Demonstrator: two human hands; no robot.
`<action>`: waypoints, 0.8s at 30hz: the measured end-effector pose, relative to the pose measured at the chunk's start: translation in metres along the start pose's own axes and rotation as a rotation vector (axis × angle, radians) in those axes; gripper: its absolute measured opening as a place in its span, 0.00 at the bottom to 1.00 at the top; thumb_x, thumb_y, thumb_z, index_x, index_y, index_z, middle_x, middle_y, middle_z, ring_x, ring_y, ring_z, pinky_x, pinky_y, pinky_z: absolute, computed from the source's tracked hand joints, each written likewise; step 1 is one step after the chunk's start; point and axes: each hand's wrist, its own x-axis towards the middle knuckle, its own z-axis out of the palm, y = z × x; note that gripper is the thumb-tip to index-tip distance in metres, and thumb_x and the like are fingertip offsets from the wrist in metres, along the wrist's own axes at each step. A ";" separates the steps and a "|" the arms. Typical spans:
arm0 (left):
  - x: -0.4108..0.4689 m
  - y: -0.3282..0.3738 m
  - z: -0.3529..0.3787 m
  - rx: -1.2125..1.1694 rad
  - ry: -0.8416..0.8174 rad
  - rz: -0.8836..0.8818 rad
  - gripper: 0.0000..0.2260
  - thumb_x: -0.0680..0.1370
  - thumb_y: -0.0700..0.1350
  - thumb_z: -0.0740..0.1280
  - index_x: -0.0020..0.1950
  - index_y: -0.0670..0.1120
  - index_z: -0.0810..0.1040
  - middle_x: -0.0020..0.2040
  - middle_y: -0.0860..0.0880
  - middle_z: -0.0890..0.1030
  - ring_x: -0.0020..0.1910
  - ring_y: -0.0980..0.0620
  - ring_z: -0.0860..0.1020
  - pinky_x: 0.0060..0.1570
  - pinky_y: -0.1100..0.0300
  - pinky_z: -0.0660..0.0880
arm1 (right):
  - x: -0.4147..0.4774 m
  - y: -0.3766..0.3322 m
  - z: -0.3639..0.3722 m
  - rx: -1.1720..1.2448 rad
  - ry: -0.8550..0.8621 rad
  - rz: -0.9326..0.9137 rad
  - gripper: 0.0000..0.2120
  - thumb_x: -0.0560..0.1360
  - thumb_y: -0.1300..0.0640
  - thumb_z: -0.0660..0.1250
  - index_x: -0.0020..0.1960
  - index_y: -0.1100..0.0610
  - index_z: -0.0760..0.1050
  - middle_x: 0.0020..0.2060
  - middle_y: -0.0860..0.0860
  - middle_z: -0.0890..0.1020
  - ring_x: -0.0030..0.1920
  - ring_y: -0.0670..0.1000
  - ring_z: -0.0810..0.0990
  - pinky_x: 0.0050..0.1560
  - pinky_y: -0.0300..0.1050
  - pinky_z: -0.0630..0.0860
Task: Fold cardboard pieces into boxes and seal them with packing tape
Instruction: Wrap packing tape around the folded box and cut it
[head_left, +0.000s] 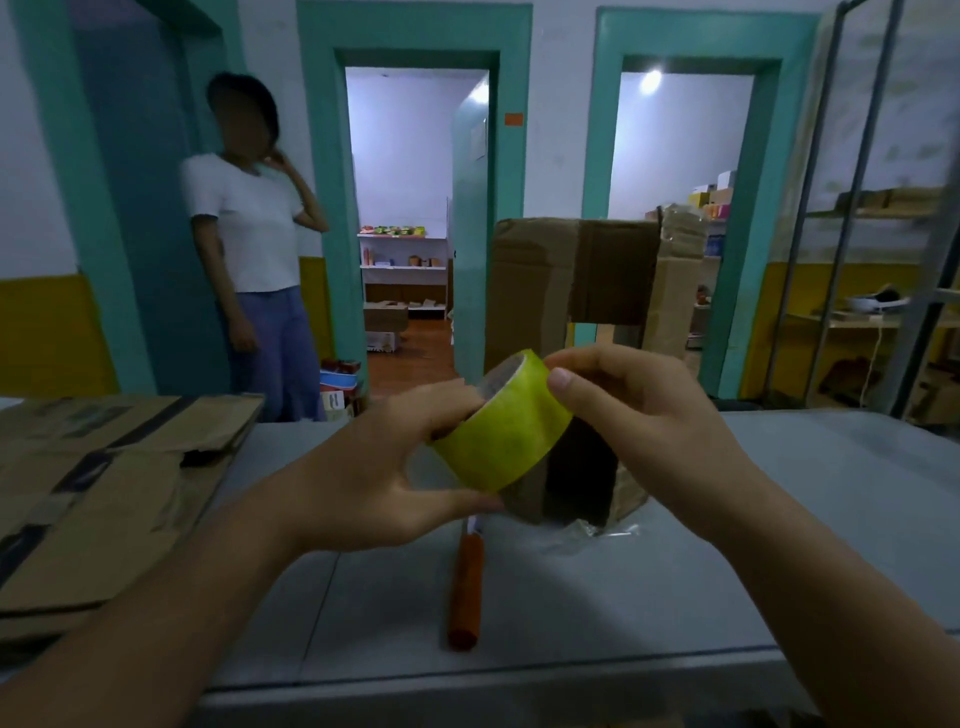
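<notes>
Both hands hold a yellow-green packing tape roll (506, 431) above the grey table (675, 597), centre of view. Left hand (374, 478): fingers curled into the core, thumb under the rim. Right hand (639, 415): thumb and fingers pinch the upper edge. Taped cardboard box (530, 291) stands behind at 12 o'clock. Flattened cardboard stack (98, 493) at 9 o'clock. Orange-handled tool (466, 587) at 6 o'clock.

Two bare forearms are showing, the left forearm (156, 613) and the right forearm (831, 582), each ending in an uncovered hand: left hand (374, 483), right hand (639, 415). The right thumb is showing a short, trimmed nail (560, 378).
</notes>
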 end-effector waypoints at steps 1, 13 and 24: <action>-0.003 -0.005 -0.001 0.055 0.012 0.037 0.15 0.77 0.54 0.75 0.61 0.57 0.79 0.60 0.57 0.81 0.64 0.60 0.77 0.70 0.65 0.69 | 0.000 0.002 0.002 -0.029 0.013 -0.010 0.17 0.76 0.40 0.65 0.59 0.48 0.81 0.48 0.42 0.85 0.53 0.41 0.83 0.53 0.40 0.81; -0.029 -0.020 0.006 0.390 0.055 0.154 0.10 0.81 0.52 0.73 0.55 0.46 0.83 0.52 0.52 0.84 0.56 0.51 0.83 0.81 0.49 0.60 | -0.017 0.001 0.039 -0.315 0.340 -0.296 0.09 0.80 0.48 0.63 0.50 0.52 0.78 0.44 0.46 0.79 0.45 0.43 0.77 0.47 0.35 0.76; -0.055 0.015 0.024 0.261 0.093 -0.001 0.23 0.78 0.65 0.69 0.65 0.51 0.77 0.70 0.48 0.79 0.73 0.53 0.71 0.76 0.62 0.66 | -0.052 -0.007 0.049 -0.237 0.313 -0.275 0.03 0.81 0.60 0.67 0.49 0.54 0.77 0.42 0.44 0.75 0.44 0.42 0.76 0.43 0.30 0.71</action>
